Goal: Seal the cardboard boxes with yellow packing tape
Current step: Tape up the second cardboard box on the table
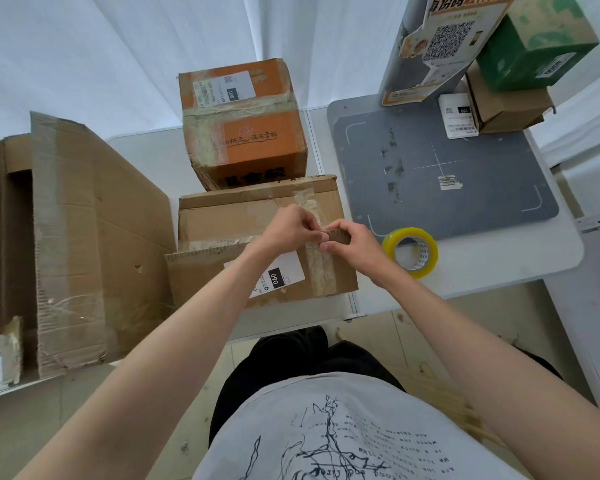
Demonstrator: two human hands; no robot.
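Observation:
A brown cardboard box [222,220] with a white label lies on the table in front of me, its near flap raised a little. A strip of tape runs across its right side. My left hand [288,228] and my right hand [352,244] meet at the edge of that flap, fingers curled and pinching the tape there. A roll of yellow packing tape [411,252] lies on the table just right of my right hand, touched by neither hand.
An orange box [246,133] wrapped in tape stands behind the brown box. A large flattened carton [84,244] lies at the left. A grey mat [465,174] covers the right table, with a green box [534,43] stacked on brown boxes at the back right.

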